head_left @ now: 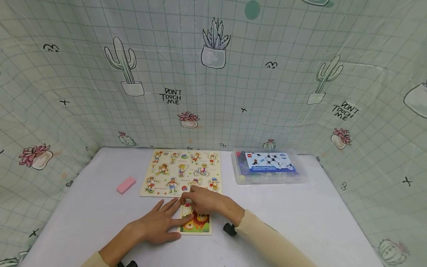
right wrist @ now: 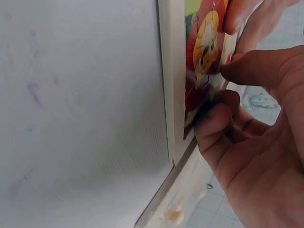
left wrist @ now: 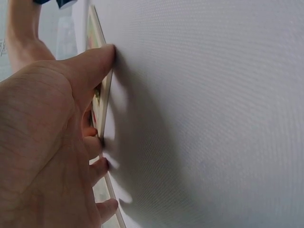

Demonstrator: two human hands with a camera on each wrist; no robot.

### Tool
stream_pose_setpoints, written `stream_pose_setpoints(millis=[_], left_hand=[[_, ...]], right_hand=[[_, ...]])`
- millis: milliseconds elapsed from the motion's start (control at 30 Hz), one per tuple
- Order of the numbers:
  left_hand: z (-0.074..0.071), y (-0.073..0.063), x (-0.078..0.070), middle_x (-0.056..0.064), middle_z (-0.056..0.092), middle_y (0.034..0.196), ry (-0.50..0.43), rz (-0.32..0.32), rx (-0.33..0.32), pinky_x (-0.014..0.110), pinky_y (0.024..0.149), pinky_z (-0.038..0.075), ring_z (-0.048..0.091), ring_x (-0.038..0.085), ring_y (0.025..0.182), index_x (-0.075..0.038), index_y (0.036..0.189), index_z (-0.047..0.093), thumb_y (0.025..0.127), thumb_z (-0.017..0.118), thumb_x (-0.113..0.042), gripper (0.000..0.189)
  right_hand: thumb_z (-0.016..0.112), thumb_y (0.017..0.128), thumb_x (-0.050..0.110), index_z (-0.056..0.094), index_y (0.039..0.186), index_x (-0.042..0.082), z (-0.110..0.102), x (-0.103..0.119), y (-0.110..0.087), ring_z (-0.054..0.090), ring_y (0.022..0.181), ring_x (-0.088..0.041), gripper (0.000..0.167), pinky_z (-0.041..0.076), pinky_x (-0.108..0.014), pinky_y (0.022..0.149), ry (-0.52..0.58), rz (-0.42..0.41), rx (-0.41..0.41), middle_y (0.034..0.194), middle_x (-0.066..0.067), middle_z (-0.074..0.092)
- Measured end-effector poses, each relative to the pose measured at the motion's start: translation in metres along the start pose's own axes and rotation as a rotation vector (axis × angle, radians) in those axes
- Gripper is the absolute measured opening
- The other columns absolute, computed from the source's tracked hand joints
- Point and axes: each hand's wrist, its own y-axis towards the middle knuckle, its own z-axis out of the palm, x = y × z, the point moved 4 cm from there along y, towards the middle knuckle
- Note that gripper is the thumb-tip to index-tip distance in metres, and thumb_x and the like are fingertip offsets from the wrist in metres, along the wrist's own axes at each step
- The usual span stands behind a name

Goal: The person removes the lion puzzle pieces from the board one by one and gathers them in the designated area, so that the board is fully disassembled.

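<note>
Lion jigsaw puzzle (head_left: pixel 201 223) — filled in below, perhaps unfinished above; under spread left hand (head_left: pixel 156 223), gripping nothing, and curled right hand (head_left: pixel 204 200) — cannot tell whether holding anything.

A screened-off booth, its wider building unclear: grid-lined cloth (head_left: pixel 283 92) printed with potted cacti hangs behind and beside a white bench (head_left: pixel 293 226) bearing a lion puzzle (head_left: pixel 201 227) and a plastic kit box (head_left: pixel 269 175).

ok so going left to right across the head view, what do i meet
pink block → left hand → lion puzzle → plastic case
</note>
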Motion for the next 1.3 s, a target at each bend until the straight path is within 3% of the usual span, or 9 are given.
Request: stream_pose_setpoints(millis=[300,867,1300], left_hand=[[0.0008,0.0003,0.0009,0.014,0.016,0.168,0.006,0.005,-0.007,0.068,0.115,0.017,0.011,0.035,0.154,-0.043,0.152,0.042,0.098,0.057,-0.05,0.056],[0.0006,0.0006,-0.0003,0.013,0.019,0.167,0.029,0.011,-0.011,0.068,0.115,0.018,0.013,0.035,0.154,-0.042,0.152,0.043,0.098,0.057,-0.05,0.056],[-0.0008,-0.001,-0.0033,0.013,0.017,0.168,0.043,0.015,-0.023,0.069,0.115,0.018,0.014,0.037,0.154,-0.042,0.152,0.042,0.098,0.057,-0.051,0.057]], right_hand=[[0.078,0.083,0.004,0.062,0.116,0.032,-0.0018,-0.0016,0.0006,0.051,0.078,-0.011,0.046,0.047,-0.02,0.06,0.059,0.049,0.099,0.1,0.003,0.05],[0.079,0.083,0.002,0.059,0.112,0.03,-0.0038,0.0023,-0.0001,0.052,0.076,-0.011,0.045,0.047,-0.02,0.059,0.053,0.054,0.094,0.101,0.002,0.05],[0.073,0.089,0.006,0.058,0.114,0.032,-0.0017,0.0014,-0.0025,0.052,0.075,-0.011,0.039,0.045,-0.021,0.059,0.039,0.061,0.066,0.1,0.003,0.051]])
